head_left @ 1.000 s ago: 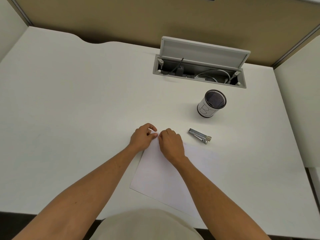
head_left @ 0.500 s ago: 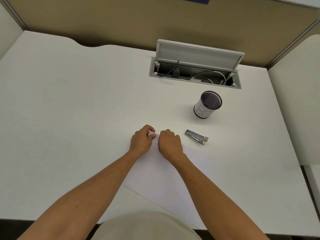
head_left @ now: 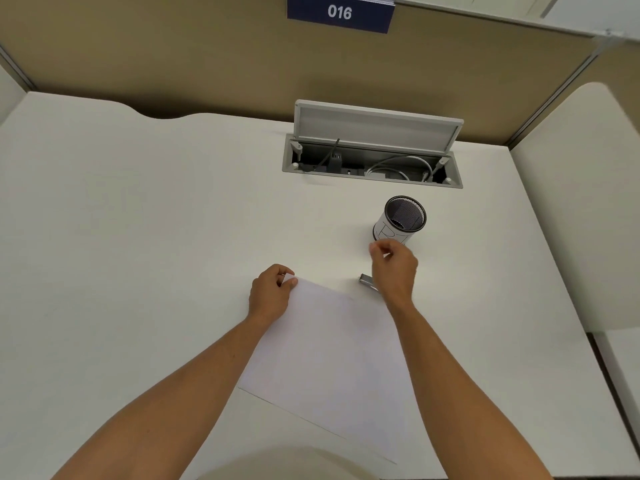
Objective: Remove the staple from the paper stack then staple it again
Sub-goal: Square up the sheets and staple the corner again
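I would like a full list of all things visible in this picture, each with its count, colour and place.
paper stack: one, white, on the desk in front of the person, turned at an angle.
stapler: one, silver, on the desk right of the paper's far corner, partly hidden by the right hand.
pen cup: one, black mesh with a white label, behind the stapler.
cable box: one, grey, set into the desk at the back, lid open, cables inside.
number sign: one, dark blue, reads 016, on the tan partition.
desk: one, white.
left hand: pinches the paper's far corner.
right hand: raised near the pen cup, fingertips pinched together; whether they hold anything is too small to tell.
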A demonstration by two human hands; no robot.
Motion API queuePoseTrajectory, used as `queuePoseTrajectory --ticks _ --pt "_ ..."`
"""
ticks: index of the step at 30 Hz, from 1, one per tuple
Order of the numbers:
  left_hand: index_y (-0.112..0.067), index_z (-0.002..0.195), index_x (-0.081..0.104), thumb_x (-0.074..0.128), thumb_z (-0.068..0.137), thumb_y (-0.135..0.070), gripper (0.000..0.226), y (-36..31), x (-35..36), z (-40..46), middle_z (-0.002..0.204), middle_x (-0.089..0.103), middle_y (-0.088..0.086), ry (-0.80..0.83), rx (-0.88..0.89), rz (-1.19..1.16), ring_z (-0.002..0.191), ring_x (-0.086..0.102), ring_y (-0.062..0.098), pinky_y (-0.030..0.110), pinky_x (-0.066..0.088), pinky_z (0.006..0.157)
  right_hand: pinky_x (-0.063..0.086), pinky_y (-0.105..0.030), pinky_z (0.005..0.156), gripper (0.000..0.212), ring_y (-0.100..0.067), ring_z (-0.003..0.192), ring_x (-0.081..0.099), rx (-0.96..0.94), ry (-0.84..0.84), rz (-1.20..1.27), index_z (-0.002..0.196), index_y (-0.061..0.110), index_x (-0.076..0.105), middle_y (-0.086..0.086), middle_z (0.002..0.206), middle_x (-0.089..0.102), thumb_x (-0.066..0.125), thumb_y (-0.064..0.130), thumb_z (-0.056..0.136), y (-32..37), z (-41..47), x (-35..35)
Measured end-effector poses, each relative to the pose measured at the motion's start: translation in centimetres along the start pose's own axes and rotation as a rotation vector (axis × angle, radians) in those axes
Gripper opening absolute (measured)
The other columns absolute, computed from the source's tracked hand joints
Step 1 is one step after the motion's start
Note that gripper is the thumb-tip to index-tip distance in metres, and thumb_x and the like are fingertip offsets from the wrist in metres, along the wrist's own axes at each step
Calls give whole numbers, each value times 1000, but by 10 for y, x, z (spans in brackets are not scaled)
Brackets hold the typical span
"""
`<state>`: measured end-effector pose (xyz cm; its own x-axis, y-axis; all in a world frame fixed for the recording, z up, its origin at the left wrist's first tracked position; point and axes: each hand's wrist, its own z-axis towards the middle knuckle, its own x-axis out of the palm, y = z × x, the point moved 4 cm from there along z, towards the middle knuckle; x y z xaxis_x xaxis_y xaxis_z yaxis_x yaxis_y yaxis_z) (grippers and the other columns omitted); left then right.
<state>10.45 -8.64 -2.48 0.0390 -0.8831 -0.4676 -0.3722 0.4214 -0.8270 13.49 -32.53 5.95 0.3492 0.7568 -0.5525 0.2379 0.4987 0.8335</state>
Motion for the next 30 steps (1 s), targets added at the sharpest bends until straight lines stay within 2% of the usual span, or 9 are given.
queuePoseTrajectory --ticks 5,12,15,17,20,25,27,30 --pt "-18 89 66 68 89 -19 3 -1 -2 -1 82 67 -5 15 -28 -84 75 61 11 18 44 63 42 -23 68 8 -13 74 60 73 -128 36 83 18 73 2 78 69 65 21 84 -1 43 -31" --pt "-20 85 65 69 88 -20 5 0 -5 -2 82 68 -1 18 -29 -110 73 61 12 18 45 63 41 -24 70 15 -22 76 61 77 -122 -56 87 11 75 -5 78 70 60 14 87 5 82 -38" --pt "-22 83 64 69 89 -20 8 0 -5 -2 83 69 1 23 -26 -107 75 62 15 20 46 65 41 -23 78 20 -27 91 63 77 -70 -113 102 7 74 -13 102 72 57 12 92 5 93 -36" --pt "-22 83 65 69 88 -19 8 0 -6 -2 83 70 3 25 -24 -103 75 62 16 20 46 65 43 -24 84 22 -31 102 63 67 -36 -137 107 5 72 -15 110 70 55 10 93 7 99 -35" --pt "-20 84 65 69 88 -19 6 1 -6 -1 84 71 5 27 -24 -95 75 63 17 20 46 64 46 -30 93 26 -31 106 62 52 -47 -147 111 5 70 -17 111 70 55 3 90 10 102 -37" --pt "-19 85 66 69 88 -19 4 2 -7 -1 84 71 6 32 -30 -112 75 63 17 23 47 65 44 -36 97 37 -30 116 54 68 -113 -170 126 9 60 -14 108 71 55 4 90 11 99 -40" --pt "-18 86 67 69 88 -18 3 2 -8 -2 85 71 6 35 -26 -115 76 63 19 23 47 66 45 -34 95 36 -29 115 56 73 -116 -160 124 8 61 -15 109 71 53 3 89 9 98 -39" --pt "-18 88 67 69 89 -17 2 2 -8 -2 86 71 6 46 -20 -123 81 65 21 27 49 70 41 -22 82 27 -25 101 61 62 -141 -130 112 8 67 -12 103 73 54 3 89 8 94 -40"
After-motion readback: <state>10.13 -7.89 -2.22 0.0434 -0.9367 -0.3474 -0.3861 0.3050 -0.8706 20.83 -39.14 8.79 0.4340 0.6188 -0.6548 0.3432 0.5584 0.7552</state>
